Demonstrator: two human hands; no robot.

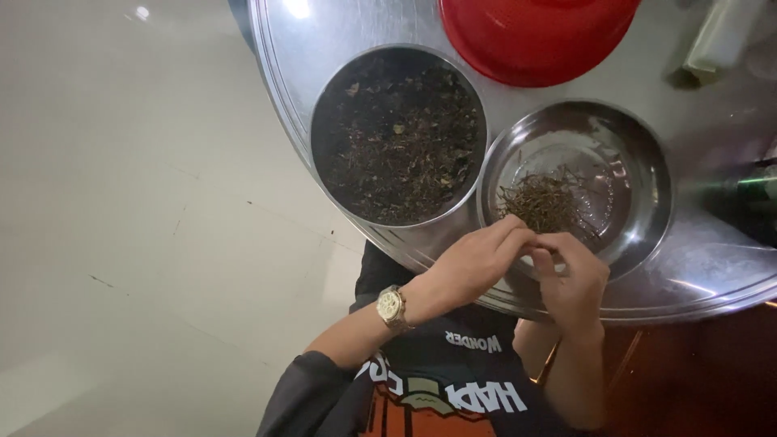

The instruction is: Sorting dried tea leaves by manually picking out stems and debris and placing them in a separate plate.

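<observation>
My left hand (473,263), with a gold watch on its wrist, and my right hand (571,279) meet at the near rim of a steel bowl (639,186). Their fingertips pinch together on something small and thin; I cannot make it out clearly. Inside that bowl lies a small heap of thin brown stems (544,202). To the left stands a round steel tin (320,137) filled with dark dried plant bits. Both stand on a big round metal tray (696,275).
A red plastic bowl (534,36) sits at the tray's far side. A pale object (712,40) lies at the far right, with dark items at the right edge. Pale tiled floor (137,210) spreads to the left. My dark printed shirt shows below.
</observation>
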